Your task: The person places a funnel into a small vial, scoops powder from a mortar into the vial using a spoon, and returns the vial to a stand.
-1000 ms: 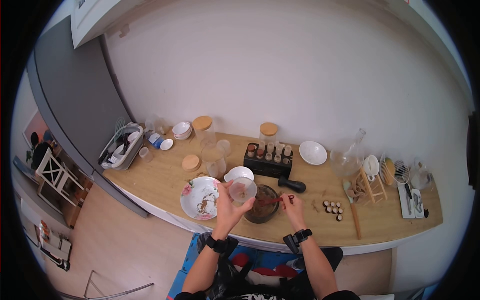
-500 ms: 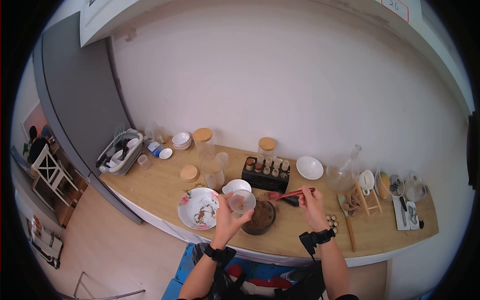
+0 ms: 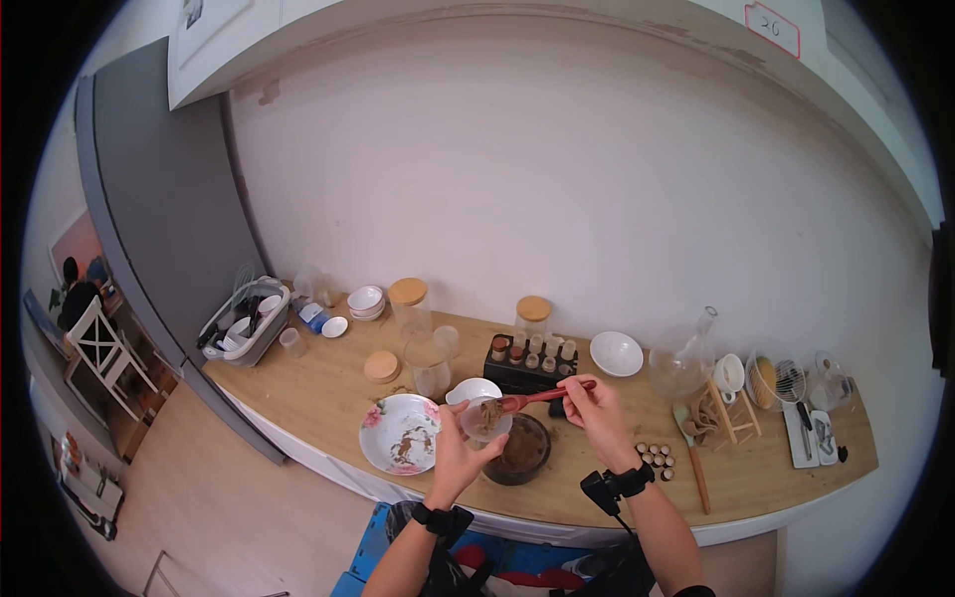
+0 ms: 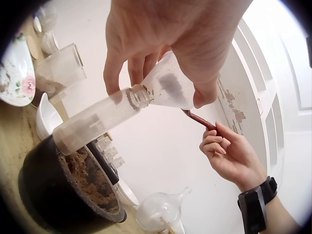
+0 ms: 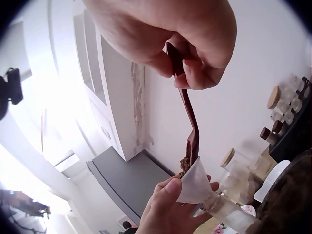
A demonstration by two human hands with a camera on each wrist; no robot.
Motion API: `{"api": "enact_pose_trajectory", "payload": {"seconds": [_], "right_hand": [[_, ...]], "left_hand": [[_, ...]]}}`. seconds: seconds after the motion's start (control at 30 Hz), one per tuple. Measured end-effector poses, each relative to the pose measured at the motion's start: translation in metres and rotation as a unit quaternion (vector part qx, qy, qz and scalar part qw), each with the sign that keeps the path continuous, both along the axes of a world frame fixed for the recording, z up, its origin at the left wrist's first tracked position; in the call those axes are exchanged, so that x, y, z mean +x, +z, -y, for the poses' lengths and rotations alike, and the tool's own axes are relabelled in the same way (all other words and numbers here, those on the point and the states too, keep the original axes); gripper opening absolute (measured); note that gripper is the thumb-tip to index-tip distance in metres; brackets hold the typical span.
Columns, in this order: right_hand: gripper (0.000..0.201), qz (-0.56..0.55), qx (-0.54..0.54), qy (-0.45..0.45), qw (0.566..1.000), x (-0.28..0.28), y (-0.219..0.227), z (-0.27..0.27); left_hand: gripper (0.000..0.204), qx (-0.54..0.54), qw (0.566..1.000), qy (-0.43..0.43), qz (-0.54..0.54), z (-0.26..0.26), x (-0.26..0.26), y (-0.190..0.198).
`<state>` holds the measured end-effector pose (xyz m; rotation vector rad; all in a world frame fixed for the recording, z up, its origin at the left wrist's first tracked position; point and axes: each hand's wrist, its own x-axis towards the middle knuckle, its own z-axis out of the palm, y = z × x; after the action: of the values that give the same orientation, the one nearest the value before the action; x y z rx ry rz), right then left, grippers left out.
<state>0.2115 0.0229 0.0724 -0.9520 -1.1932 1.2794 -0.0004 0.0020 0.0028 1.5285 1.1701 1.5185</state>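
Observation:
My left hand (image 3: 453,450) grips a clear funnel (image 3: 485,418) set in the neck of a small clear bottle (image 4: 92,126), held tilted above a dark bowl (image 3: 519,450) of brown powder. My right hand (image 3: 595,406) pinches the handle of a red spoon (image 3: 537,398). The spoon's tip, loaded with brown powder, sits at the funnel's mouth. The left wrist view shows the left hand (image 4: 170,39) around the funnel (image 4: 168,87) over the bowl (image 4: 63,195). In the right wrist view, the right hand (image 5: 190,39) holds the spoon (image 5: 189,117) down into the funnel (image 5: 197,183).
A flowered plate (image 3: 400,435) with brown smears lies left of the bowl, and a white bowl (image 3: 474,390) stands behind it. A black spice rack (image 3: 532,360), glass jars (image 3: 410,298), a glass flask (image 3: 681,363) and small bottles (image 3: 657,460) stand on the wooden counter (image 3: 298,383).
My right hand lifted the red spoon out of the dark bowl, swung it up to the right, then brought it left to the funnel. The left hand kept the funnel over the bowl.

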Motion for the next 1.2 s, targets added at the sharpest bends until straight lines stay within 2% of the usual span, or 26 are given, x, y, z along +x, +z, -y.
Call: {"api": "enact_pose_trajectory", "payload": {"seconds": [0.53,0.77,0.83,0.87,0.93,1.03,1.07,1.13,1.17,1.2], "right_hand": [[0.018,0.05,0.055,0.02,0.997,-0.01,0.003,0.008],[0.017,0.04,0.069,0.029,0.996,-0.009,0.0,0.008],[0.017,0.115,0.134,0.029,0.984,-0.013,0.003,0.013],[0.017,0.114,0.13,0.03,0.985,-0.013,0.005,0.015],[0.016,0.084,0.145,0.003,0.986,-0.007,0.01,0.016],[0.016,-0.034,0.079,-0.07,0.994,0.008,0.013,0.015],[0.016,-0.034,0.076,-0.071,0.994,0.014,0.009,0.015],[0.017,0.018,0.066,-0.165,0.984,0.023,-0.006,0.009],[0.017,0.018,0.064,-0.166,0.984,0.025,-0.02,0.006],[0.017,0.113,0.078,-0.174,0.975,0.026,-0.037,0.003]], "left_hand": [[0.076,0.0,1.0,0.0,-0.001,0.001,0.002,-0.001],[0.076,-0.002,1.0,-0.002,0.01,0.001,0.003,0.0],[0.076,-0.002,1.0,-0.004,0.01,0.0,0.004,0.001],[0.076,-0.001,1.0,-0.006,0.008,0.001,0.004,0.002],[0.076,-0.008,1.0,-0.001,0.0,0.001,0.002,0.001],[0.075,-0.009,1.0,0.002,-0.003,0.0,0.002,-0.002],[0.075,-0.009,1.0,0.0,0.003,0.001,0.002,0.0],[0.075,-0.01,1.0,-0.003,0.009,0.001,0.002,0.0],[0.071,-0.009,1.0,-0.006,-0.002,0.001,0.002,-0.001],[0.069,-0.008,1.0,-0.009,-0.012,0.0,0.001,-0.001]]}}
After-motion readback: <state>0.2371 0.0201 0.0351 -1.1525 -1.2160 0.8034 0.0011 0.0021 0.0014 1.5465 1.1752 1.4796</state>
